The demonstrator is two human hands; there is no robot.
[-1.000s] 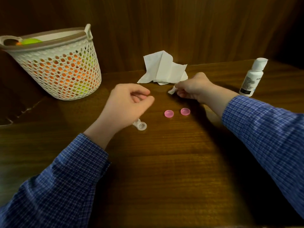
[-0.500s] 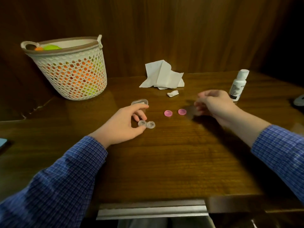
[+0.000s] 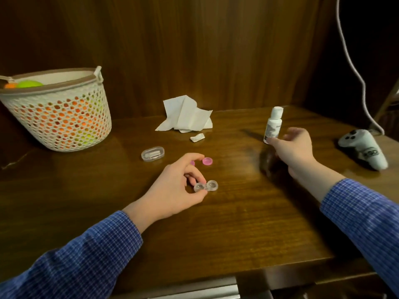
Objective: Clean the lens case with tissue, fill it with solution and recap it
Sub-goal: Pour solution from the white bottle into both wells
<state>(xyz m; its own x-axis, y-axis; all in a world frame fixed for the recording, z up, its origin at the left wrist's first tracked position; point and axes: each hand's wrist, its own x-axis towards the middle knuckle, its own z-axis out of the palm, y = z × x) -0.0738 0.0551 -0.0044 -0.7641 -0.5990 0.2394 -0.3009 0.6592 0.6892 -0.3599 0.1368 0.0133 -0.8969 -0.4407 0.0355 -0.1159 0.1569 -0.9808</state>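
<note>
My left hand (image 3: 177,188) pinches the clear two-well lens case (image 3: 206,186) on the wooden table (image 3: 248,223), thumb below and fingers above its left well. Both wells are uncapped. One pink cap (image 3: 207,161) lies just beyond the hand; a second pink cap (image 3: 192,162) shows partly behind my index fingertip. My right hand (image 3: 294,146) is spread at the base of the upright white solution bottle (image 3: 272,124), thumb touching its lower side, the fingers blurred. A crumpled white tissue (image 3: 185,116) lies at the back, with a small wad of tissue (image 3: 197,137) in front of it.
A white mesh basket (image 3: 58,114) with orange and green balls stands at the back left. A small clear plastic box (image 3: 152,153) lies left of the caps. A grey hand controller (image 3: 364,148) lies at the right, with a white cable (image 3: 356,70) hanging behind it.
My right hand has let go of the small tissue wad and moved right to the solution bottle. My left hand set the lens case on the table and still pinches it.
</note>
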